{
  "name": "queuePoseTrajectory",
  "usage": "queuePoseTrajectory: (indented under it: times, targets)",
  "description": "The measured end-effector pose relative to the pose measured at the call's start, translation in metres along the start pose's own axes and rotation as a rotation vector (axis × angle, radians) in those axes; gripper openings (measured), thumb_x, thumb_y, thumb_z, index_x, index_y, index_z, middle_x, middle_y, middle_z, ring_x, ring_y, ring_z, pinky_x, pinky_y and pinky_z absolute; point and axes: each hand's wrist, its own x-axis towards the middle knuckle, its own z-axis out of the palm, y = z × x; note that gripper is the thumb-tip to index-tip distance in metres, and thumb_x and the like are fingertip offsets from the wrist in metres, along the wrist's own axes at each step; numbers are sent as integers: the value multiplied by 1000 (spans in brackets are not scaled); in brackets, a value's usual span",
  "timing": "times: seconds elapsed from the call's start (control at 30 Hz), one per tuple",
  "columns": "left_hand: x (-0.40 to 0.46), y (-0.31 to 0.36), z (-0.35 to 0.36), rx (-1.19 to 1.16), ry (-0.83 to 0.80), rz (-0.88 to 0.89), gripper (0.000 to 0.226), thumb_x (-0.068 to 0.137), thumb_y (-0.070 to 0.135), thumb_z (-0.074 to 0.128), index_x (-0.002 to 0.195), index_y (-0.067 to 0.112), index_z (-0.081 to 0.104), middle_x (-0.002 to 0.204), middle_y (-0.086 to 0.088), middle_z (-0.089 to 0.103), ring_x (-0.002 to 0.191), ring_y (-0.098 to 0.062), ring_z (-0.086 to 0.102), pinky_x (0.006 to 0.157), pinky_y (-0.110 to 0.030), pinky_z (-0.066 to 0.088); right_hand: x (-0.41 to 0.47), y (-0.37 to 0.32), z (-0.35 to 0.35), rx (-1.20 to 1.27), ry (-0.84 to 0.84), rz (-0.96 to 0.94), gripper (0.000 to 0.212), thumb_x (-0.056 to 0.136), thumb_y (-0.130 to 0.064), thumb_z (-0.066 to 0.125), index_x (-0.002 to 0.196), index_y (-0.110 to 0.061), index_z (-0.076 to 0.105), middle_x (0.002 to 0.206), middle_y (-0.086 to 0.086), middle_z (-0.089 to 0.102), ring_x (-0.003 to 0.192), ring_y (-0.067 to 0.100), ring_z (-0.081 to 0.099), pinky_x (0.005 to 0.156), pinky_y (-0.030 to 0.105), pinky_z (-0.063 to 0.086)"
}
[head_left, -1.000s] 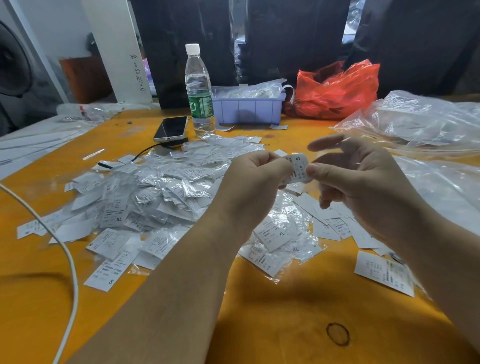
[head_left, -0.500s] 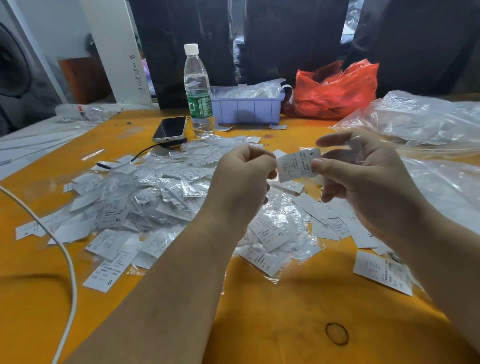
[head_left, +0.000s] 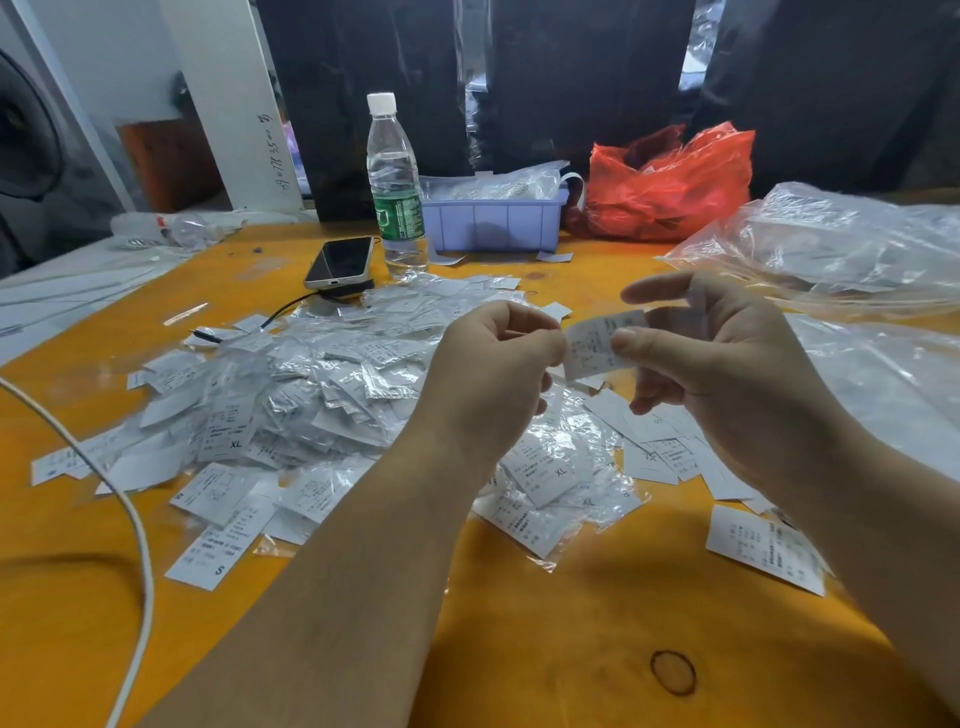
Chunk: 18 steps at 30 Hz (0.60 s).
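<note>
Above the orange table (head_left: 571, 649) both my hands hold one small white printed label (head_left: 592, 345). My left hand (head_left: 493, 374) is curled, its fingertips pinching the label's left edge. My right hand (head_left: 727, 374) pinches the right edge between thumb and fingers, with the index finger stretched out above. Below and to the left lies a big heap of labels in clear plastic sleeves (head_left: 291, 395), some marked XL or S. Several bare labels (head_left: 670, 452) lie under my right hand.
A water bottle (head_left: 395, 197), a phone (head_left: 340, 262) with a black cable, a lilac bin (head_left: 493, 218) and a red plastic bag (head_left: 670, 182) stand at the back. Clear plastic bags (head_left: 841, 244) cover the right side. A white cable (head_left: 135, 519) crosses the left.
The label was bunched between my fingers, then came out flat in my right hand; my left hand has now taken its left edge again.
</note>
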Motion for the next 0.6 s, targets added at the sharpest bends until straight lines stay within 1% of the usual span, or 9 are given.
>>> queuePoseTrajectory:
  times: [0.13, 0.3, 0.43, 0.5, 0.6]
  targets:
    - [-2, 1, 1, -40, -15, 46, 9, 89, 7, 63, 84, 14, 66, 66, 8, 65, 56, -5, 57, 52, -19, 51, 0, 0, 2, 3, -9, 10, 27, 82, -1, 71, 102, -18, 63, 77, 10, 66, 54, 16, 58, 51, 28, 53]
    - [-3, 0, 1, -34, -50, 86, 7, 89, 10, 66, 87, 17, 66, 71, 5, 65, 58, -3, 59, 56, -20, 54, -3, 0, 4, 4, -35, 23, 30, 80, 0, 73, 103, -16, 64, 72, 3, 66, 55, 19, 58, 50, 29, 53]
    - [-2, -2, 2, -9, -56, 107, 5, 89, 14, 68, 89, 19, 66, 72, 6, 66, 60, -2, 60, 57, -19, 53, -3, -1, 5, 5, -29, 28, 31, 78, -2, 74, 103, -16, 64, 74, 4, 65, 57, 19, 59, 50, 29, 54]
    - [-1, -2, 1, -20, -56, 83, 3, 90, 20, 68, 89, 18, 67, 73, 7, 67, 61, -4, 59, 58, -20, 52, -2, -2, 4, 16, -17, 29, 33, 74, -6, 75, 103, -16, 64, 72, 3, 65, 56, 18, 59, 50, 28, 54]
    - [-2, -3, 1, -6, -117, 49, 12, 90, 29, 67, 88, 18, 68, 70, 9, 65, 64, -6, 59, 59, -20, 51, -4, -2, 5, 17, -37, 35, 41, 66, -19, 76, 104, -15, 64, 74, 7, 66, 56, 20, 59, 50, 29, 53]
